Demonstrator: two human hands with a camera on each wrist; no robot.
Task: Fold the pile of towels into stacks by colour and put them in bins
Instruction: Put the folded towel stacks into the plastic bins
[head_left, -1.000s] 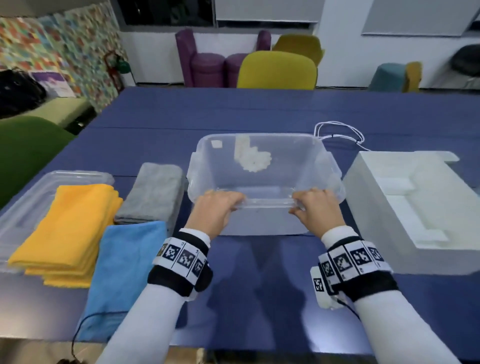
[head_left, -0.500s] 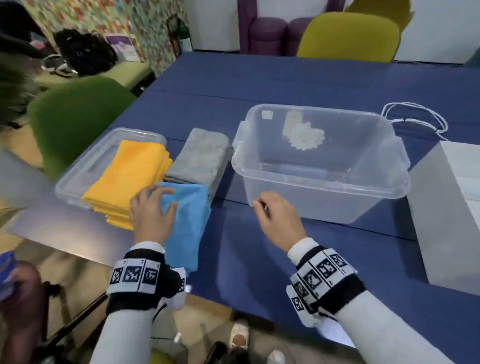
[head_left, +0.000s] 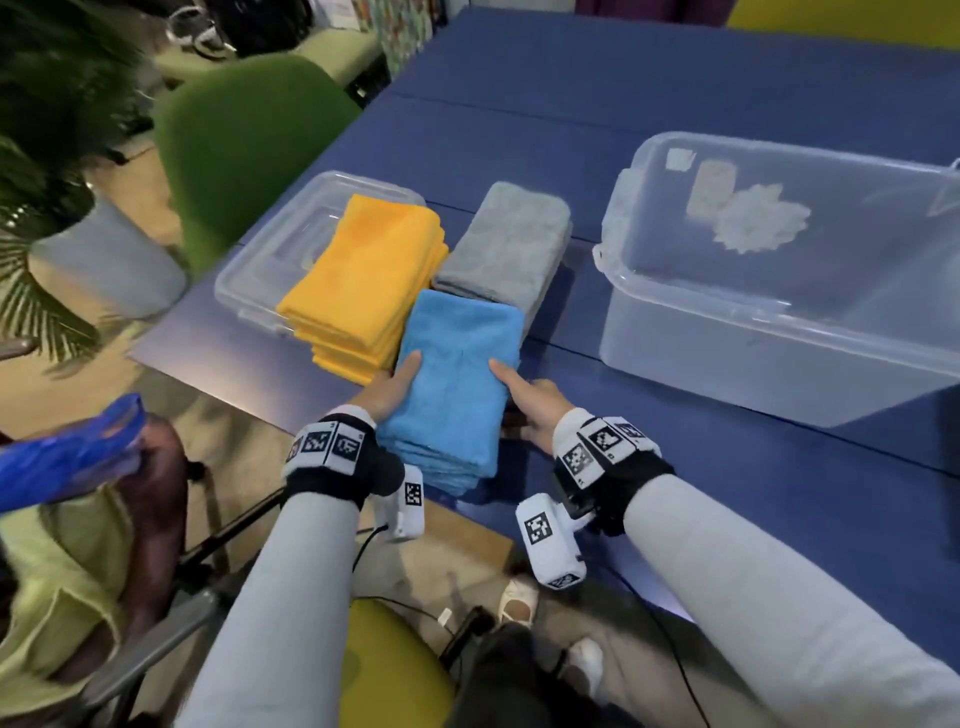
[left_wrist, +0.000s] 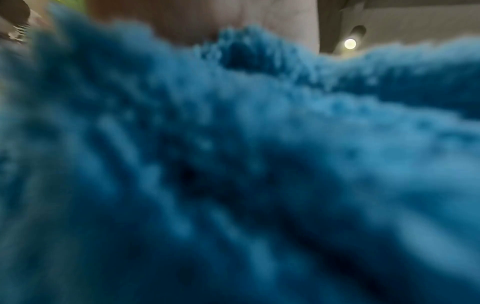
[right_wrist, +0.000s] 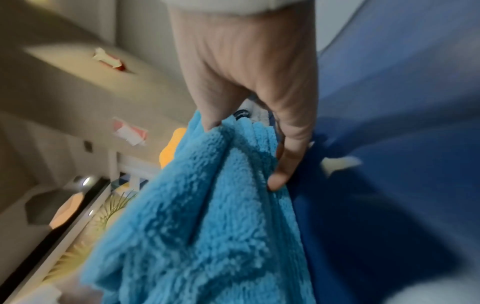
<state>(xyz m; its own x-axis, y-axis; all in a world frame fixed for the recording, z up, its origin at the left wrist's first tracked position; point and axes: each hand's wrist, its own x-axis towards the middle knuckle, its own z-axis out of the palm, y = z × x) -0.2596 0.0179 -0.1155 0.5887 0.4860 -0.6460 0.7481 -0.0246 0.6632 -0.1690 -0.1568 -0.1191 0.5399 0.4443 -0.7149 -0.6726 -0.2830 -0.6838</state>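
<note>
We have both hands on the stack of blue towels (head_left: 457, 384), which sits at the near edge of the desk (head_left: 727, 467), its near end overhanging that edge. Our left hand (head_left: 387, 392) takes the stack's left side with the thumb laid flat on top; the other fingers are hidden under the towels, so we cannot tell how they lie. Our right hand (head_left: 530, 402) takes the right side, and the right wrist view shows the thumb on top and the fingers (right_wrist: 283, 170) curled under the layers, pinching the stack. The left wrist view is filled with blurred blue pile (left_wrist: 233, 164). Touching the blue stack on its left lies the stack of yellow towels (head_left: 369, 275), resting on a clear lid (head_left: 270, 270) near the desk's left edge. Just beyond the blue stack lie the folded grey towels (head_left: 511, 244). Toward the right side of the desk stands the clear bin (head_left: 779, 291), apart from all three stacks.
</note>
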